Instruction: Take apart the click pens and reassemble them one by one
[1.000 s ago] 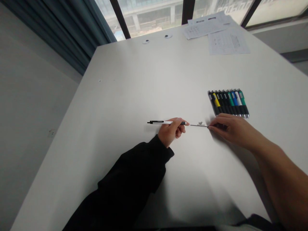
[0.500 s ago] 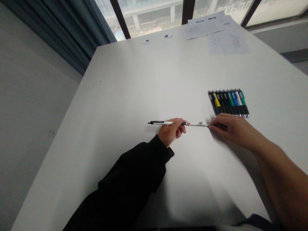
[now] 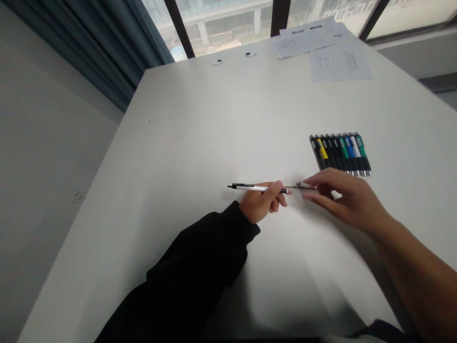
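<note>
My left hand [image 3: 262, 202] is closed around a white pen [image 3: 257, 187] with a black clip, held roughly level above the table. The pen's clip end points left, and its black grip end lies by my fingertips. Just right of it, a thin dark rod like a pen refill [image 3: 296, 187] runs toward my right hand [image 3: 342, 195]. That hand's thumb and index finger are spread around the rod's right part, with a gap between them. Beside the rod lies a small shiny piece [image 3: 299, 184], too small to name. Whether the rod touches the pen I cannot tell.
Several pens [image 3: 341, 153] in black, yellow, green, blue and white lie side by side beyond my right hand. Printed papers [image 3: 341, 64] rest at the table's far right. Two small white round objects [image 3: 250, 54] sit near the far edge, by the window.
My left hand has moved slightly right and nearer to me with the pen. My right thumb and index finger, pinched on the rod's end before, have spread apart and shifted left along it.
</note>
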`<state>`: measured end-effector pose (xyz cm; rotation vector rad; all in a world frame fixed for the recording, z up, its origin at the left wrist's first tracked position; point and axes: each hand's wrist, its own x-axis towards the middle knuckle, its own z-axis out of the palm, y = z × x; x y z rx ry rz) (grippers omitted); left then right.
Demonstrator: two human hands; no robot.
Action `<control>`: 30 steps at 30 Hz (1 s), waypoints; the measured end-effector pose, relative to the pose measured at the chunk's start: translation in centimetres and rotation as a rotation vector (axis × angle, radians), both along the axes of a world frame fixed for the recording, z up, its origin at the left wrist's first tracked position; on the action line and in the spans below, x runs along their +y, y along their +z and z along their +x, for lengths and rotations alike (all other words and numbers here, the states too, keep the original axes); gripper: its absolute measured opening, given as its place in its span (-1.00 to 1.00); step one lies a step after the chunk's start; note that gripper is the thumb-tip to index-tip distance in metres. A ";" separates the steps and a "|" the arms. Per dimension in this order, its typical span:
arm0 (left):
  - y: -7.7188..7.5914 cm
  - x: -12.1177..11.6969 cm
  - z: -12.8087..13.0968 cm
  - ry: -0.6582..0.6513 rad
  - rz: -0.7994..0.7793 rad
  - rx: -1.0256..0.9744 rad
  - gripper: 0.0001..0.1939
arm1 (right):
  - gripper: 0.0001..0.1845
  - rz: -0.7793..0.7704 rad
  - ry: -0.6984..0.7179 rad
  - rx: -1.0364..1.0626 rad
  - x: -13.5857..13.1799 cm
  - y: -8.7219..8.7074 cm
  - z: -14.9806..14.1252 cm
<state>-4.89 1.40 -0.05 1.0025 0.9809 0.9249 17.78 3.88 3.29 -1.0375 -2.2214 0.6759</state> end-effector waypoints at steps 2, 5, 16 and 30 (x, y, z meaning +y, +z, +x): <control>0.0 -0.5 0.3 -0.060 -0.018 -0.029 -0.31 | -0.81 -0.027 0.054 0.051 -0.6 0.2 -0.9; -0.1 -0.9 0.5 -0.137 -0.009 -0.053 -0.23 | -0.89 -0.080 0.099 0.072 -1.0 0.2 -1.7; -0.3 -0.7 -0.1 -0.249 0.062 -0.125 -0.18 | -0.93 -0.087 0.122 0.146 -1.5 0.5 -2.2; -0.7 0.5 -0.5 0.083 0.001 -0.111 -0.50 | -0.91 -0.174 -0.292 0.527 -1.1 1.2 0.2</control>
